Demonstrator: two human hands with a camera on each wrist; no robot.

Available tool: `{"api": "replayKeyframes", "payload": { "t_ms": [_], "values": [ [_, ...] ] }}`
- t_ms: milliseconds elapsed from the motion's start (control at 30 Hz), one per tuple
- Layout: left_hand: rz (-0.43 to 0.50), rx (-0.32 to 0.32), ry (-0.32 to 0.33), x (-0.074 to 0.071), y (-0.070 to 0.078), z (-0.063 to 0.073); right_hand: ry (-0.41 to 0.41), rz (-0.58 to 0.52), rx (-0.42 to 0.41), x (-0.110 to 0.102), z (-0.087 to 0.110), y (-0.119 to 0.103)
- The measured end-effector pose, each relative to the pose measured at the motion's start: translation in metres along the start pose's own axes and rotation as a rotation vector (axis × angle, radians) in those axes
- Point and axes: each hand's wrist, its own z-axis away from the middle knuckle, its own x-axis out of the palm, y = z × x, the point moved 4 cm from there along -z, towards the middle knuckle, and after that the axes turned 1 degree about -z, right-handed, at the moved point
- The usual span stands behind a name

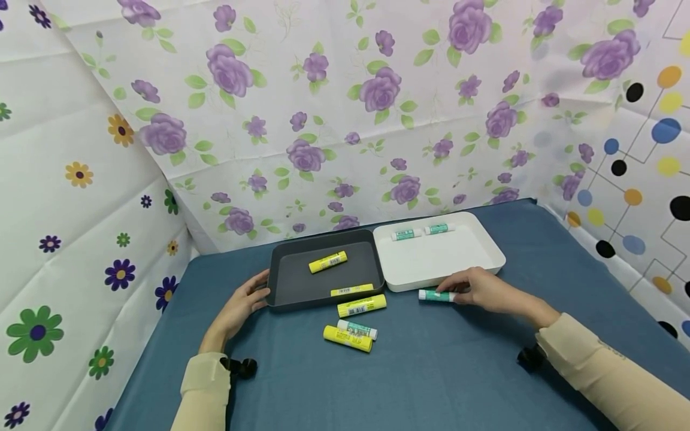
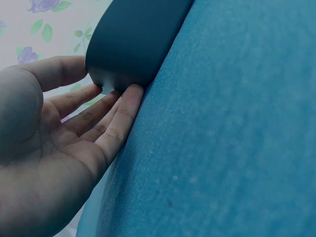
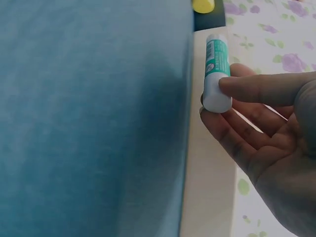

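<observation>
In the head view my right hand (image 1: 477,290) pinches a white-and-green glue stick (image 1: 431,296) just in front of the white tray (image 1: 411,282). The right wrist view shows thumb and fingers on the white end of this glue stick (image 3: 217,57). My left hand (image 1: 241,306) touches the left end of the dark grey tray (image 1: 291,278), its fingertips against the outer wall near the corner. Two yellow glue sticks (image 1: 327,262) lie in the grey tray, and two white-and-green glue sticks (image 1: 406,234) lie in the white tray.
On the blue cloth, before the grey tray, lie two yellow glue sticks (image 1: 347,339) and one white-and-green glue stick (image 1: 360,328) partly behind the nearer yellow one. The trays stand side by side at the table's back, by a flowered curtain (image 1: 345,120).
</observation>
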Motion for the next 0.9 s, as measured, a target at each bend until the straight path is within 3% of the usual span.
{"api": "replayKeyframes", "payload": {
  "t_ms": [233,900],
  "values": [
    [-0.003,0.002,0.003,0.000,0.000,0.001,-0.001,-0.142,0.030,-0.012,0.001,-0.004],
    [0.004,0.014,-0.014,0.002,0.006,0.003,0.063,-0.178,0.035,-0.030,0.004,-0.003]
  ]
}}
